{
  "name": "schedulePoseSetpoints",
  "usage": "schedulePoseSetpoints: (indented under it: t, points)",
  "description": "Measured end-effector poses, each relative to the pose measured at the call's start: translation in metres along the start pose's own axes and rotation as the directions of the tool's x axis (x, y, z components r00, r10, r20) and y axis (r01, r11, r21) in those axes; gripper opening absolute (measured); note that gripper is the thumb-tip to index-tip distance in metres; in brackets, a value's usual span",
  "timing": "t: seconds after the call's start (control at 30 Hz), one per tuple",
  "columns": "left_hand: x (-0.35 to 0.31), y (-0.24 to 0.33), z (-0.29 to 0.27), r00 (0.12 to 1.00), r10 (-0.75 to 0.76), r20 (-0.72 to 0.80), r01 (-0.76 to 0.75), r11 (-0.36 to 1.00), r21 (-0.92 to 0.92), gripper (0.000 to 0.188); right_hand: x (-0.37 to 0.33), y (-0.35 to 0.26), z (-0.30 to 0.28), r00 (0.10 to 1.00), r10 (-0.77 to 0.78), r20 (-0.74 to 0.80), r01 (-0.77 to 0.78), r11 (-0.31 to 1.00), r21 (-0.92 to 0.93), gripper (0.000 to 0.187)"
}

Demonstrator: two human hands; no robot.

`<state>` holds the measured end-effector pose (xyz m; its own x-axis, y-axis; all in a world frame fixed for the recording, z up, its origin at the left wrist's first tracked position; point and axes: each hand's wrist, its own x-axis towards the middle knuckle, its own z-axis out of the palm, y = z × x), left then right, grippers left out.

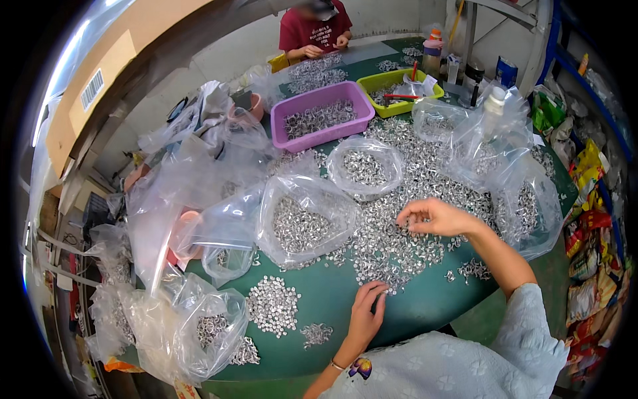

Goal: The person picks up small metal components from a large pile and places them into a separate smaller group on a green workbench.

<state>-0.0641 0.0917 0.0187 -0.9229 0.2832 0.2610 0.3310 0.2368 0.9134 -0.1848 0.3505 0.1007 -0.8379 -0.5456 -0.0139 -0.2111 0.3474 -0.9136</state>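
Across a green table (425, 299), a broad loose heap of curved silvery metal pieces (392, 247). Beside it, a slumped clear plastic bag (340, 206), filled with similar small parts: probably liable to spill and mix into the heap, given a nudge to its soft wall. Over the heap, right hand (435, 217), fingers curled toward thumb, gap narrow, grip on anything not discernible. At the near fringe, left hand (365, 316), fingertips nearly pinched, contents likewise hidden.
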Motion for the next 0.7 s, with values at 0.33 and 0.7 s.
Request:
schedulePoseSetpoints:
  t: [0.33, 0.7]
  points:
    - [0.005, -0.002, 0.002, 0.994, 0.055, -0.091, -0.057, 0.998, -0.015, 0.026, 0.042, 0.012, -0.044, 0.894, 0.153, -0.422, -0.024, 0.955, 0.295, 0.022]
    - [0.010, 0.000, -0.002, 0.994, -0.047, -0.094, 0.040, 0.996, -0.079, 0.025, 0.163, 0.090, -0.111, 0.726, -0.029, -0.687, -0.258, 0.914, -0.312, 0.026]
